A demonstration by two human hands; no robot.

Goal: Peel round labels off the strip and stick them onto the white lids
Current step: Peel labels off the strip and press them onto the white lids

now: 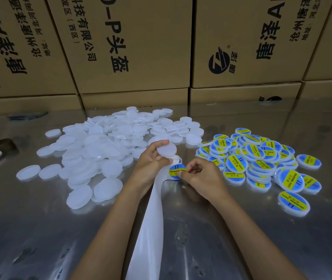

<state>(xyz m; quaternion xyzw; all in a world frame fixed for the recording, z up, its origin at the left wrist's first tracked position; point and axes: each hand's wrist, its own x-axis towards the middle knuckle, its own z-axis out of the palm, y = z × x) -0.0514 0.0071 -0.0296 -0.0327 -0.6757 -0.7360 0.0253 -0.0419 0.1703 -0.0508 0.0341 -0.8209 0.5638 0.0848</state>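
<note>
Item: round label (177, 171), glossy blue and yellow, pinched at its lower edge by my right hand (200, 175) at the head of the white backing strip (151, 223). My left hand (152, 160) grips one blank lid (166, 150) at 11 o'clock of the label.

Risk, as I judge it: the film may crease, or land off-centre.

Stock: matte translucent discs (92, 150) at 10 o'clock; labelled lids (262, 160) at 3 o'clock, on a reflective steel table (231, 229).

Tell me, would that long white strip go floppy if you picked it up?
Probably floppy: the strip bends and drapes down from the left hand. It likely weighs little, since it looks thin as paper. Its shiny face may feel slippery.
</note>
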